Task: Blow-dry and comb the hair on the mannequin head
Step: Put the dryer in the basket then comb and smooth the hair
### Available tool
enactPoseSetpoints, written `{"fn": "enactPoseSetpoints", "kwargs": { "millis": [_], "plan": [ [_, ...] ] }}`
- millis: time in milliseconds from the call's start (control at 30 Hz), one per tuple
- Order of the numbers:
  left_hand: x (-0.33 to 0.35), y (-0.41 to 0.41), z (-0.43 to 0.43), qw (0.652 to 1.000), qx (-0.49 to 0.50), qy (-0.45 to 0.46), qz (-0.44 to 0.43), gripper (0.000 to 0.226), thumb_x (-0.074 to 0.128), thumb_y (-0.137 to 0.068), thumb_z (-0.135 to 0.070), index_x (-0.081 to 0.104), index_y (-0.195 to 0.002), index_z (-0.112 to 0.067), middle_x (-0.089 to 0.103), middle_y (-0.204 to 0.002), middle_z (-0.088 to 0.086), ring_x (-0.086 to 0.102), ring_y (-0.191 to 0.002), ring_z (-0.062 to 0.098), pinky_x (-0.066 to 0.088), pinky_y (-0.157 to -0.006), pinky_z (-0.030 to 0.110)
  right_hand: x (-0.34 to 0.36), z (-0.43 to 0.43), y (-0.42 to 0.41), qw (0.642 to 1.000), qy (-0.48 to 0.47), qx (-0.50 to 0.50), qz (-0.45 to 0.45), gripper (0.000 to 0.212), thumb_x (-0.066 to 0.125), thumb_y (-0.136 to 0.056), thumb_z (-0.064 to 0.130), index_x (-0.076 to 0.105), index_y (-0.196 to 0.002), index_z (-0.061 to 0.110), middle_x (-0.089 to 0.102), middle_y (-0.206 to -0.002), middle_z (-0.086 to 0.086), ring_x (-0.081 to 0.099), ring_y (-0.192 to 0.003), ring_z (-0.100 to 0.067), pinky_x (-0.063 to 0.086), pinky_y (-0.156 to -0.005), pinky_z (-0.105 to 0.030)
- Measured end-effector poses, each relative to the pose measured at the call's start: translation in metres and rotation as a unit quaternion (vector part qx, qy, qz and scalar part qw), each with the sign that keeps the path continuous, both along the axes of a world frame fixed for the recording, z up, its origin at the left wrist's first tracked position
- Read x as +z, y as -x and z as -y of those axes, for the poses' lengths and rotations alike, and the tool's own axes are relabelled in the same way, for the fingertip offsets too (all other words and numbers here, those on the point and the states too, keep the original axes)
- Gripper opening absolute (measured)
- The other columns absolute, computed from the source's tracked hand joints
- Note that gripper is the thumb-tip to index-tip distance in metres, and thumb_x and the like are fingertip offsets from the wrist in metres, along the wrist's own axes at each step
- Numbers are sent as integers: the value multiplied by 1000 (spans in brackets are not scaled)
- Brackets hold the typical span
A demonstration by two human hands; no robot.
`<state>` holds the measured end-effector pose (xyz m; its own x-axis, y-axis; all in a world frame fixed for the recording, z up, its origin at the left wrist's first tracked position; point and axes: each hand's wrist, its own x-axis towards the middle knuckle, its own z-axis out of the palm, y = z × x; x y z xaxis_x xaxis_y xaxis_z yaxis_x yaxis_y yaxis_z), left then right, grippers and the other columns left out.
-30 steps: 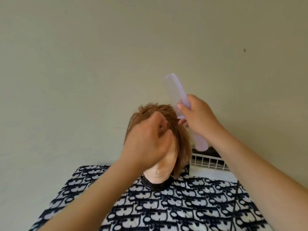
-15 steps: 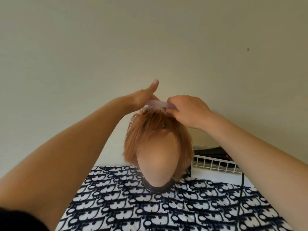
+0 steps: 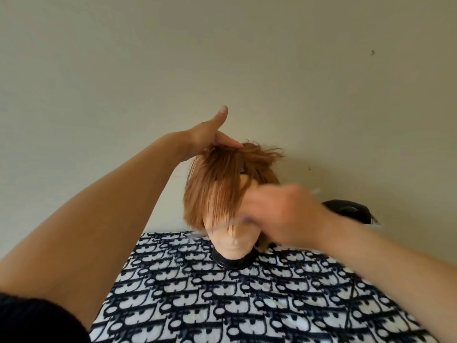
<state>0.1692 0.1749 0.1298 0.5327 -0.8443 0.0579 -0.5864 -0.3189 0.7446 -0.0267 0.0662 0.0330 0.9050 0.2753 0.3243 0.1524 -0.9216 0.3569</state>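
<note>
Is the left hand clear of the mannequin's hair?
No: the left hand rests with straight fingers on top of the hair on the mannequin head.

No word, number or brand can be read; the black-and-white cloth at six o'clock bears a repeating letter-like motif, too warped to make out; the black object at three o'clock shows no legible marking.

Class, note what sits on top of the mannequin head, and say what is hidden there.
The left hand lies flat on the ginger hair at the crown of the mannequin head, thumb raised. Hair and hand cover the scalp, so it cannot be seen.
</note>
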Motion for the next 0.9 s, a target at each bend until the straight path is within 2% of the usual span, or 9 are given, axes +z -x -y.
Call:
{"fn": "enactPoseSetpoints", "kwargs": {
  "millis": [133,200,367,433,533,667,767,833,900],
  "plan": [
    [0,-3,0,998,19,34,-49,97,3,-87,-77,61,-128,-12,61,-129,3,49,-123,20,26,-115,40,62,30,-9,951,-204,43,230,17,60,-99,25,72,-100,14,59,-91,12,59,-83,-15,39,-65,-26],
    [-1,-5,2,997,41,55,-42,93,6,-88,-76,47,-139,-9,54,-136,5,45,-128,22,28,-114,38,74,47,-27,950,-245,-16,191,13,62,-99,18,71,-102,9,61,-93,6,60,-89,-20,41,-73,-30],
    [-4,-6,4,999,22,20,10,90,1,-89,-73,77,-101,-26,60,-131,2,45,-128,24,25,-116,45,59,64,-41,955,-267,-28,128,6,63,-95,9,68,-92,7,60,-86,3,59,-86,-20,37,-68,-26],
    [-6,-5,4,999,19,7,36,81,5,-90,-73,77,-99,-36,50,-143,-1,36,-135,22,20,-117,47,51,62,-31,965,-236,-2,116,13,62,-94,7,69,-89,16,60,-82,9,57,-81,-13,36,-69,-18],
    [-9,-4,5,997,28,1,71,63,22,-89,-74,75,-99,-42,44,-147,-2,34,-137,22,21,-117,47,24,52,-7,994,-107,1,33,18,61,-93,3,74,-93,15,70,-90,0,61,-86,-20,45,-74,-27],
    [-12,-7,6,994,28,33,99,39,56,-78,-72,75,-95,-42,63,-121,-14,53,-113,10,37,-95,28,-12,28,27,996,0,55,-65,17,66,-90,3,74,-91,17,72,-90,3,61,-84,-17,52,-74,-29],
    [-16,-9,7,992,16,60,109,23,75,-75,-51,76,-94,-40,66,-108,-20,56,-103,1,41,-92,25,17,30,29,983,-114,130,70,16,62,-91,4,77,-92,7,76,-89,-7,70,-83,-25,57,-76,-35],
    [-17,-8,8,989,10,61,134,11,74,-80,-38,75,-91,-40,67,-102,-19,58,-103,4,43,-91,25,48,41,16,957,-180,82,210,10,69,-89,3,77,-93,3,74,-87,-7,69,-83,-25,51,-76,-28],
    [-16,-4,7,987,25,63,148,3,73,-81,-39,72,-84,-40,67,-94,-14,60,-95,8,46,-78,23,69,54,-5,942,-227,-6,246,9,70,-91,6,76,-96,5,67,-87,3,66,-87,-23,39,-72,-15]
  ]
}}
